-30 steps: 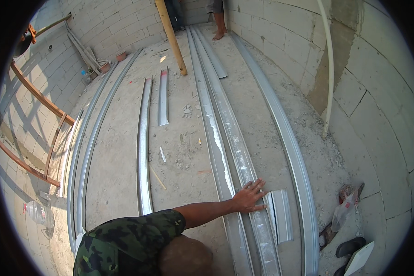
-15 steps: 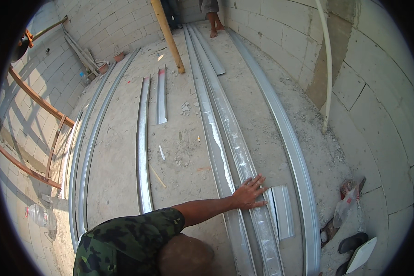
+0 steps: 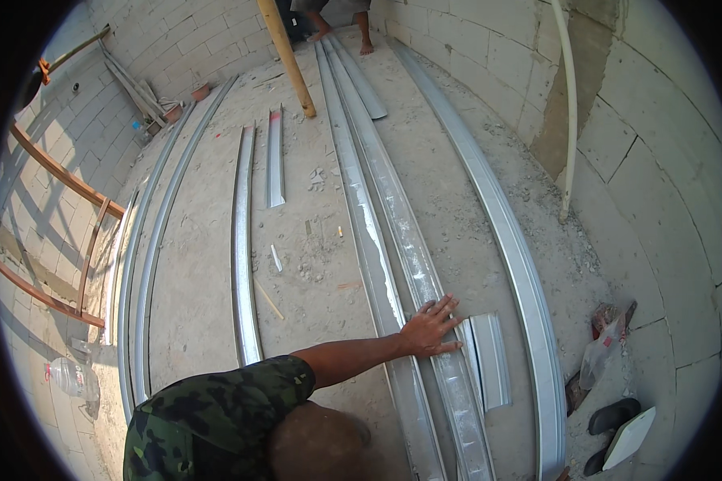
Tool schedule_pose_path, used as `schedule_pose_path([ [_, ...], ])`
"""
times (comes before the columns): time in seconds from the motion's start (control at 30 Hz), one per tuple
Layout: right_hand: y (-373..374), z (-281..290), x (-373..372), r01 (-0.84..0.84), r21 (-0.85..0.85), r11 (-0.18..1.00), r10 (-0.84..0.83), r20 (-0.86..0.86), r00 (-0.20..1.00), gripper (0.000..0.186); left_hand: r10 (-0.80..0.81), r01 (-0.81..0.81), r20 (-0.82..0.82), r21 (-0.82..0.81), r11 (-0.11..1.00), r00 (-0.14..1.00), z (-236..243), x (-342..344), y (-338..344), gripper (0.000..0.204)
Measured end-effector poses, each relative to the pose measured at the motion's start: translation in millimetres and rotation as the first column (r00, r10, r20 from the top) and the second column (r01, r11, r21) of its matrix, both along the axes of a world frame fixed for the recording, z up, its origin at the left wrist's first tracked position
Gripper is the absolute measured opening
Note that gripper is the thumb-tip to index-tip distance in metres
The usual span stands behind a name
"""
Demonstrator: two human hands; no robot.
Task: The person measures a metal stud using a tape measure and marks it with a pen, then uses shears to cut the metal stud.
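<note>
The two long metal channels, left channel (image 3: 369, 248) and right channel (image 3: 419, 268), lay side by side on the concrete floor (image 3: 192, 321), running from the lower edge up toward the far wall. Both had pale, chalky patches along their faces. A co-worker's hand (image 3: 431, 327) lay open on the right channel, fingers spread and closed around nothing, while its wrist crossed above the left channel. The person's own left hand was out of view. What may have been the right hand (image 3: 565, 474) showed only as a sliver at the bottom, beside the lower end of the long outer rail (image 3: 505, 232); whose it was, and whether it gripped, could not be told.

A short metal offcut (image 3: 489, 361) lay just beside the right channel, between it and the outer rail. The co-worker, in a camouflage shirt (image 3: 217, 417), bent low at the lower left of the channels. Farther left lay a medium channel (image 3: 246, 256), and near it a shorter one with a red-marked end (image 3: 275, 168); two long rails (image 3: 152, 252) ran beyond those. A wooden pole (image 3: 287, 60) stood tilted near the far end, where another person's bare feet (image 3: 366, 44) showed. Dark slippers (image 3: 615, 415) and a clear plastic bag (image 3: 600, 357) lay by the right-hand block wall (image 3: 658, 200).
</note>
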State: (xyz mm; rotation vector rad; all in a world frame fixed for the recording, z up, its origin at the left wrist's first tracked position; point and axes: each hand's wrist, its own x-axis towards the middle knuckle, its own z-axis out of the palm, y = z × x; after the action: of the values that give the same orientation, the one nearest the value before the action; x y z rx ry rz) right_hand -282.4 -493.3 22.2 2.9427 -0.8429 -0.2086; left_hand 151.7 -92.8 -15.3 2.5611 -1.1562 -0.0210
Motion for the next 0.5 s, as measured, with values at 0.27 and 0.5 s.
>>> schedule_pose_path([
  [0.27,-2.2,19.3,54.3,-0.012,-0.003,1.000,0.012,0.203,0.979,0.112,0.025,-0.025,0.007,0.009,1.000,1.000,0.2,6.3,1.4,0.067],
  [0.5,20.6,41.9,179.3,-0.154,-0.058,0.986,0.165,0.346,0.924,0.106,0.031,-0.031,-0.003,0.016,0.999,1.000,6.2,8.4,-10.2,0.066],
])
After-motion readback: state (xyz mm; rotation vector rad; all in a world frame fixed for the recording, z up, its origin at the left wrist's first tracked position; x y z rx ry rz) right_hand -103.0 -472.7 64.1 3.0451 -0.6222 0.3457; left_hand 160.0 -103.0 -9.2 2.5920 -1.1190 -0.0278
